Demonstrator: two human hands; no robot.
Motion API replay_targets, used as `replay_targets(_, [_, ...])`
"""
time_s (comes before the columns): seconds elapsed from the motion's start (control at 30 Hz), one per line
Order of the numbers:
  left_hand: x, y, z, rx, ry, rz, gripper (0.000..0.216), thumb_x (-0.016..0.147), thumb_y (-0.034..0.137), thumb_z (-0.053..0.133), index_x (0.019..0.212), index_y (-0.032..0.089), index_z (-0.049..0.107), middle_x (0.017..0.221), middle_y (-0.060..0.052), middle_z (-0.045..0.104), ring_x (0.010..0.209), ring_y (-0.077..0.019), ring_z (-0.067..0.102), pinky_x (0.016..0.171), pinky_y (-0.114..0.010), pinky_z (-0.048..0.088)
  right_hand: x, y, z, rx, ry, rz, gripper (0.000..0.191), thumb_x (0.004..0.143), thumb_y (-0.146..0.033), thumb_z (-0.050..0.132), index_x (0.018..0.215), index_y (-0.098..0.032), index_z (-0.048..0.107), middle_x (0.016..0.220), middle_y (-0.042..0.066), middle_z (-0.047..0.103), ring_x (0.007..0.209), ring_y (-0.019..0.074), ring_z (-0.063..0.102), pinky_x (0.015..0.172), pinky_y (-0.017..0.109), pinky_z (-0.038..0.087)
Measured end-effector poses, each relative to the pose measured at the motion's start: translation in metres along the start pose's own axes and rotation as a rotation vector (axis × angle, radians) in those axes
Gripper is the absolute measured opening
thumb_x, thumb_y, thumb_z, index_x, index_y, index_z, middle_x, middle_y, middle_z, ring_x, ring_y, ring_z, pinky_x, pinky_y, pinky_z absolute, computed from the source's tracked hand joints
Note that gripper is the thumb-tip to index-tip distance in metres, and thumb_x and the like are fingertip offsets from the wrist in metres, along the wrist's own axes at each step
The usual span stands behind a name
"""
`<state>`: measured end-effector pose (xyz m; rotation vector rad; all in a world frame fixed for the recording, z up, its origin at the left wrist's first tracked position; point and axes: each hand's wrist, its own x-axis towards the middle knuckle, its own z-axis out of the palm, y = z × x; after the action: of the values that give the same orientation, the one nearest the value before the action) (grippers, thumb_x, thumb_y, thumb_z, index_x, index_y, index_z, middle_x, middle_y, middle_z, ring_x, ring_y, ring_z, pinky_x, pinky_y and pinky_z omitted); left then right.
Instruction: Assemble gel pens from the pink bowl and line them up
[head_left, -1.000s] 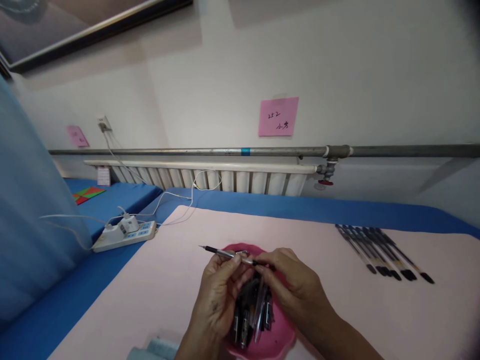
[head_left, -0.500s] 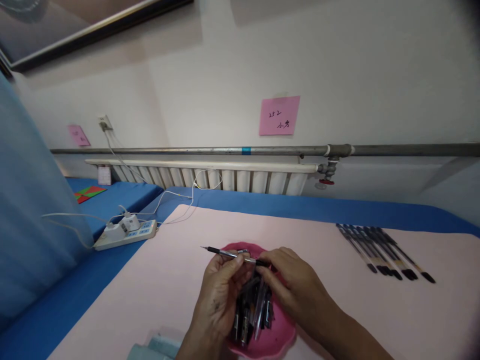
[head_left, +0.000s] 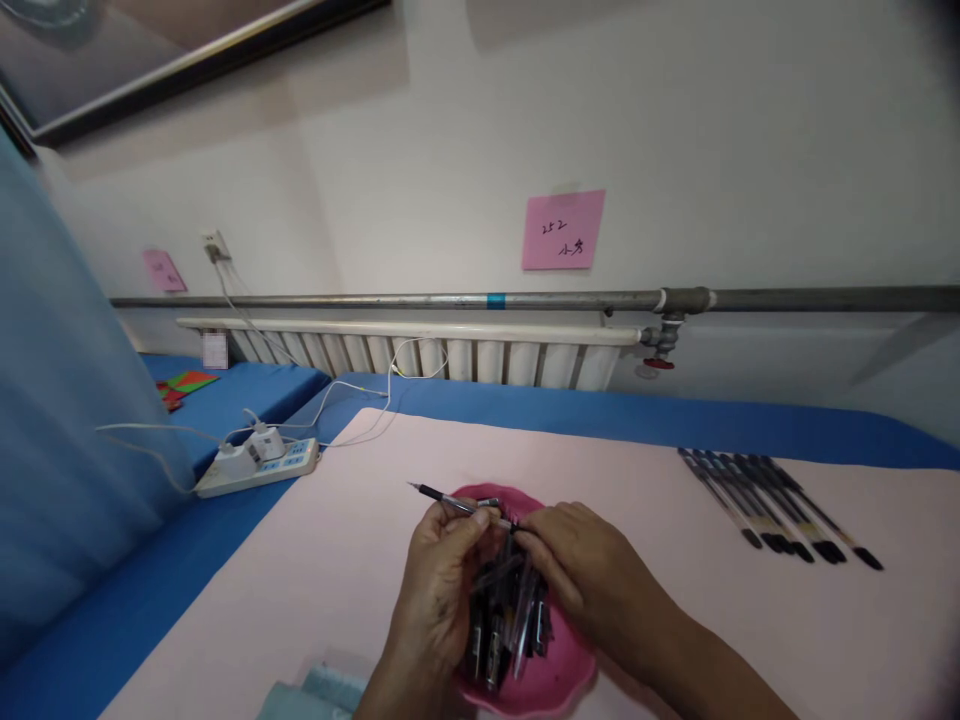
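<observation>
Pen (head_left: 457,504): plastic by its look, barrel faintly glossy, grip matt; tip too small to tell
Bowl (head_left: 566,685): smooth plastic-looking, soft sheen
Loose pens (head_left: 510,620): plastic, some clear and shiny
Pen row (head_left: 772,505): clear plastic barrels, dark ends duller
Sheet (head_left: 322,560): smooth, matt, paper-like
Surface (head_left: 585,402): smooth covering, low sheen; cloth or vinyl, cannot tell
Curtain (head_left: 67,450): soft cloth, matt
Power strip (head_left: 259,473): hard plastic, smooth
Cord (head_left: 322,402): smooth plastic coating
Radiator (head_left: 420,328): painted, smooth, slightly glossy
Pipe (head_left: 420,300): bare metal, dull shine
Note (head_left: 562,230): matt paper
Wall (head_left: 450,150): smooth, matt, paint-like
</observation>
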<state>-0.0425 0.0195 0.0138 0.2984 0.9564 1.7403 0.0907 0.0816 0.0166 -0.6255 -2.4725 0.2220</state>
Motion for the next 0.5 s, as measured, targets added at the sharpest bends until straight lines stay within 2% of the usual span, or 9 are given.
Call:
replay_targets(0.13, [-0.0011, 0.0007, 0.0015, 0.008, 0.003, 0.009, 0.022, 0.061, 0.017, 0.074, 0.073, 0.013, 0.056, 0.069, -0.003, 0.067, 0.062, -0.0114, 0.062, 0.062, -0.022, 0.046, -0.0005, 0.0011, 0.0015, -0.023, 0.013, -0.007, 0.010, 0.086, -0.022, 0.047, 0.086, -0.018, 0.057, 0.077, 0.005, 0.062, 0.071, 0.0193, 0.052, 0.065, 0.032, 0.038])
replay_targets(0.27, [-0.0007, -0.0003, 0.0005, 0.009, 0.011, 0.033, 0.021, 0.061, 0.016, 0.073, 0.072, 0.014, 0.055, 0.067, -0.002, 0.066, 0.060, -0.0107, 0.061, 0.062, -0.023, 0.046, -0.0007, 0.0007, 0.0034, -0.086, 0.006, -0.047, 0.023, 0.088, -0.017, 0.039, 0.071, -0.019, 0.054, 0.068, 0.004, 0.059, 0.063, 0.0177, 0.049, 0.062, 0.032, 0.036])
replay_targets(0.4, [0.0007, -0.0026, -0.0007, 0.032, 0.022, 0.048, 0.021, 0.060, 0.018, 0.074, 0.072, 0.013, 0.056, 0.066, -0.003, 0.066, 0.058, -0.0101, 0.060, 0.062, -0.022, 0.045, -0.0009, -0.0032, 0.0064, -0.125, 0.033, -0.061, 0.016, 0.087, -0.017, 0.042, 0.078, -0.019, 0.056, 0.071, 0.004, 0.060, 0.065, 0.0186, 0.051, 0.063, 0.032, 0.035])
replay_targets(0.5, [0.0014, -0.0038, -0.0015, 0.064, 0.031, 0.054, 0.023, 0.060, 0.019, 0.074, 0.073, 0.014, 0.056, 0.064, -0.002, 0.065, 0.057, -0.0101, 0.059, 0.061, -0.022, 0.044, -0.0014, -0.0048, 0.0070, -0.112, 0.050, -0.054, 0.021, 0.088, -0.017, 0.039, 0.075, -0.019, 0.055, 0.068, 0.004, 0.060, 0.063, 0.0178, 0.051, 0.063, 0.031, 0.035])
